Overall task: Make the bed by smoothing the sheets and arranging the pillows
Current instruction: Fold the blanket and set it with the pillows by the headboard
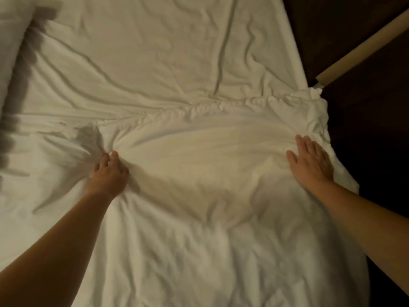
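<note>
**Operator:** What is the status of the step in hand?

**Manual:** You are spreading the upper sheet, which covers the near half of the bed. Its ruched edge crosses the lower sheet about midway. Your left hand pinches a bunch of the upper sheet, with the fingers curled into the cloth. Your right hand lies flat with straight fingers and presses the same sheet near the bed's right edge.

**Operator:** How do I do it well?

**Manual:** Folds radiate from your left grip, so the pull looks uneven. Draw both hands evenly toward what appears to be a pillow. Then release the bunch and sweep outward with flat palms. Square the right corner, which overhangs the dark floor.

**Operator:** Are there any labels to check?

**Manual:** No brand, tag or writing is readable on the linen.
</note>
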### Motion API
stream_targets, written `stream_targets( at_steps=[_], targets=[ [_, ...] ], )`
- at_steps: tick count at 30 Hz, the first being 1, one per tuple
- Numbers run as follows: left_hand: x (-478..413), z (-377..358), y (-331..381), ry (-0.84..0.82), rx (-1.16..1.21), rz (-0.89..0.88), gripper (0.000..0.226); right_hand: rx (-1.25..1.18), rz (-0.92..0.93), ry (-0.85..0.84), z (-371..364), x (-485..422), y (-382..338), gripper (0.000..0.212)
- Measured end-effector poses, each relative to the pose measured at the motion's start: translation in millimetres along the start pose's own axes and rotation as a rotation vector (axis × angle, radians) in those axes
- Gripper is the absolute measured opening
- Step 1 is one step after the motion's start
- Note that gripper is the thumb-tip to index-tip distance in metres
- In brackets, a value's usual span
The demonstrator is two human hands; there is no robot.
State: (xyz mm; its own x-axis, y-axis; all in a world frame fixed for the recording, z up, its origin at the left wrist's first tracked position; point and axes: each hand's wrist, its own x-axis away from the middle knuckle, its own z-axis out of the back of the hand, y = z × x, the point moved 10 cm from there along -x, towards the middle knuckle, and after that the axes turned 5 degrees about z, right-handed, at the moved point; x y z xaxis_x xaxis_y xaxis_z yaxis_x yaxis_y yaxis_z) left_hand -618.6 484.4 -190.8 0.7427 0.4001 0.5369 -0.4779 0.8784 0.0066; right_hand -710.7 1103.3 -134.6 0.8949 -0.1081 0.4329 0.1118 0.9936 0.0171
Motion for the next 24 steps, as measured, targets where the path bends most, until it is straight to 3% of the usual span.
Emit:
stream_targets(
  at_steps=[3,7,12,19,24],
  targets=[
    [9,1,12,0.039,-0.014,0.014,0.067,-0.027,-0.008,0.011,-3,28,22,0.065],
    [51,-9,62,0.049,-0.103,-0.114,0.061,-0.021,0.042,0.058,-11,78,43,0.062],
    [122,4,148,0.207,0.075,-0.268,0.057,-0.016,0.038,0.069,-35,150,80,0.070],
    [174,-23,257,0.082,0.083,-0.458,0.058,-0.099,-0.094,0.030,-93,249,150,0.064],
    [206,-43,340,0.020,0.089,-0.567,0.058,-0.338,-0.296,-0.017,-139,298,198,0.074]
  ],
)
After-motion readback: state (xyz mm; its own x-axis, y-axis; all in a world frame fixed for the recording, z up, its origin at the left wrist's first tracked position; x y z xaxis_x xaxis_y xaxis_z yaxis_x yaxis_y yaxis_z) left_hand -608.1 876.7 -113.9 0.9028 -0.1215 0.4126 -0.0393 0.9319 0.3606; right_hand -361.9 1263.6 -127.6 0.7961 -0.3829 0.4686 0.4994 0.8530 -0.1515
